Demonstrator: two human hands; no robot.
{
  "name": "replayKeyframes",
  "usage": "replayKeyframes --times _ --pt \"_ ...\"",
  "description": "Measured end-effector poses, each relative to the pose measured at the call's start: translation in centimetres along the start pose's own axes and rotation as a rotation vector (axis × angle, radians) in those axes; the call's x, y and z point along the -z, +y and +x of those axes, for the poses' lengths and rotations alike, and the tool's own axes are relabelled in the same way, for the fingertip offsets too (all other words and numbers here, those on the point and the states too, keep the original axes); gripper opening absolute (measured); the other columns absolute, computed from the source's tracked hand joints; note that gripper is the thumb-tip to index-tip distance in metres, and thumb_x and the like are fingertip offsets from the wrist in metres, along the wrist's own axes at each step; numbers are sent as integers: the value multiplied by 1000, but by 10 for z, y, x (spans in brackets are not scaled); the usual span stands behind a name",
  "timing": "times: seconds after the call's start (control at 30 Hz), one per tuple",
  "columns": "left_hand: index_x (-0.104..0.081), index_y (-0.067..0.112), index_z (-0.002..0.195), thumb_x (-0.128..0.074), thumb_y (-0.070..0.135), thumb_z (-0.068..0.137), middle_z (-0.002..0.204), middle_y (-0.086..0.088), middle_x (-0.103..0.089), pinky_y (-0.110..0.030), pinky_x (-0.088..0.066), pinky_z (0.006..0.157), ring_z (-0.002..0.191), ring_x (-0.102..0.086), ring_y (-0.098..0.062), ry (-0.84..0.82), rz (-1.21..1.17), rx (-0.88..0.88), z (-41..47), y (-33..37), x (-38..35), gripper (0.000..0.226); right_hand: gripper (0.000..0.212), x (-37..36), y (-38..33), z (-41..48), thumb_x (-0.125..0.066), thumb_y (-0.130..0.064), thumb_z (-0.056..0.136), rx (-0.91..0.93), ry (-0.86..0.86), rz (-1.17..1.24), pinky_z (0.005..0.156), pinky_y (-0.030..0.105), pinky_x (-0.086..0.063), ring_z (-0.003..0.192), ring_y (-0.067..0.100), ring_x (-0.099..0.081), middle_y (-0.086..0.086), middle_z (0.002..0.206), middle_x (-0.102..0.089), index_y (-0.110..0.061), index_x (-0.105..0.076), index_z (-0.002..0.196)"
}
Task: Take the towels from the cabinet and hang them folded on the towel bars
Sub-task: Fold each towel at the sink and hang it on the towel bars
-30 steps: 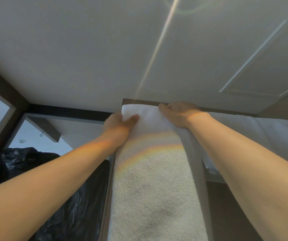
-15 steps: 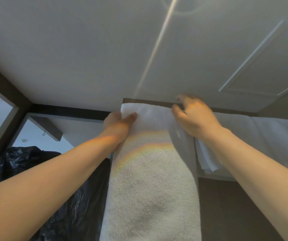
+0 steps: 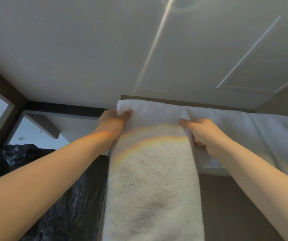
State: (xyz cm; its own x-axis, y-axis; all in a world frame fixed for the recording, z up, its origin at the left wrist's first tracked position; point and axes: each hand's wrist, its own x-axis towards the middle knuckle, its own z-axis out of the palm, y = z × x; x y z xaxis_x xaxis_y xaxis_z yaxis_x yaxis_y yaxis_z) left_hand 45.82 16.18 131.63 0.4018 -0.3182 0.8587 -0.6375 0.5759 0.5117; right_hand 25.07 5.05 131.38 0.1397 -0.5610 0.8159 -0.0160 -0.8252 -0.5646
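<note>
The left hand is kept pinched on the left edge of the towel; the right hand has been dropped from the top fold, now curled round the right edge. Towel's draped over a dark rail, right beside a second towel.

head camera tilts up, close behind both forearms, facing ceiling.

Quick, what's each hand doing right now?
Left hand grips the white towel at its left edge.
Right hand grips the same towel at its right edge.
</note>
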Motion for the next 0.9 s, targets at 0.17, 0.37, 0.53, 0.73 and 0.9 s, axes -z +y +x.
replayKeyframes --times 0.17,0.37,0.53,0.73,0.9 --pt "-65 18 94 -70 34 85 81 3 -75 -23 -58 56 72 -74 -16 -110 -182 69 -21 -16 18 19 48 -1 1 5 -64 -35 92 56 76 57 47 26 -20 37 13 -26 -6 40 -26 -18 -33 59" --pt "-67 24 88 -68 35 88 85 8 -66 -24 -51 67 79 -64 -11 85 -142 -49 -7 -7 14 11 52 -5 -5 15 -64 -36 92 144 155 12 47 26 -24 38 15 -31 -4 38 -29 -16 -33 55" --pt "-60 21 66 -65 36 89 65 7 -54 -19 -36 52 60 -50 -7 213 71 -134 23 7 7 29 56 -4 -18 40 -68 -39 89 258 308 -154 47 32 -23 48 22 -33 1 48 -31 -18 -32 51" --pt "-29 18 52 -61 29 90 55 0 -25 -31 -16 51 51 -26 -16 214 180 -151 45 13 0 51 44 -5 -34 69 -63 -51 89 172 367 -409 70 32 -35 79 28 -48 14 82 -50 -17 -45 68" --pt "-23 19 51 -57 27 92 52 1 -20 -31 -14 51 49 -22 -17 190 282 -169 51 14 0 54 47 -14 -44 74 -58 -47 94 160 388 -737 86 34 -44 122 32 -55 13 130 -59 -10 -59 123"
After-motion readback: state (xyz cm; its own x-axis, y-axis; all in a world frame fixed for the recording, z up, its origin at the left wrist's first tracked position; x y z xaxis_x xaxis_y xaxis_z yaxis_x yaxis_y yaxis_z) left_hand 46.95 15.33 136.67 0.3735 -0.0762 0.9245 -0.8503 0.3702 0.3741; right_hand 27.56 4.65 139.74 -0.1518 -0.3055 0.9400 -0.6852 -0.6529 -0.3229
